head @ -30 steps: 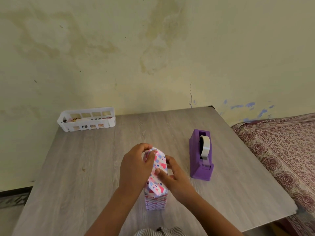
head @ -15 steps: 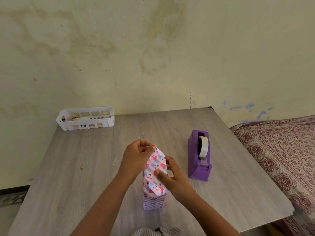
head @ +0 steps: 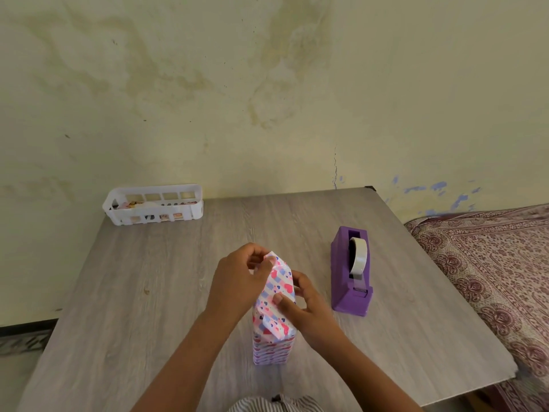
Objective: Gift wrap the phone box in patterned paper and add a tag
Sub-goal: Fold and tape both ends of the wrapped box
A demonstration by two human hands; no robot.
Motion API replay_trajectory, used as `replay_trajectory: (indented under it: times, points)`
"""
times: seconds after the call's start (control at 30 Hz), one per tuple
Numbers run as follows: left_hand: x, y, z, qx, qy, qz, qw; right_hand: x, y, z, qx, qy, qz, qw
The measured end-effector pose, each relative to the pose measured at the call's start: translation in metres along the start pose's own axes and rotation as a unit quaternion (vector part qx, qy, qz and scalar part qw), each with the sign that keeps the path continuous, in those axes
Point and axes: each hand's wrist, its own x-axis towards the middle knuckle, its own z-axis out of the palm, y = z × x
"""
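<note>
Beside the purple plastic tape dispenser [head: 352, 270], the upright heart-patterned wrapped box [head: 274, 322] has its top flap pinched by the left hand [head: 237, 278]; the right hand [head: 309, 310] grips it, thumb pressing.

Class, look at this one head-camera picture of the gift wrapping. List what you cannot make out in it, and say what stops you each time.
- Phone box: head view, fully covered by the patterned paper.
- Paper's left side: hidden behind the left hand.
- Right hand fingertips: behind the paper's far side.
- White basket contents: too small, screened by its slotted wall.
- Tag: none identifiable.
- Tape dispenser: loose tape end too faint.
- Table: near edge cut off by the frame.
</note>
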Motion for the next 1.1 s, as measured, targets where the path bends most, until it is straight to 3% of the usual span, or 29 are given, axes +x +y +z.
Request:
replay_trajectory:
  times: [0.1, 0.17, 0.47, 0.8, 1.1]
  points:
    - [-0.007, 0.007, -0.002, 0.114, 0.036, 0.037, 0.992, 0.002, -0.001, 0.002, -0.014, 0.002, -0.007, 1.000]
    - [-0.010, 0.010, -0.002, 0.128, 0.061, 0.053, 0.988, 0.003, -0.001, 0.003, -0.020, 0.003, -0.005, 1.000]
    - [-0.006, 0.002, 0.002, -0.046, 0.003, -0.057, 0.997, 0.001, -0.001, 0.002, -0.031, 0.004, 0.005, 0.999]
    - [-0.005, -0.006, 0.003, -0.099, -0.020, -0.012, 0.995, -0.002, -0.002, 0.002, -0.058, 0.009, 0.007, 0.998]
    - [-0.011, -0.018, 0.008, -0.161, -0.063, -0.049, 0.984, -0.003, 0.004, 0.001, -0.044, 0.016, -0.002, 0.999]
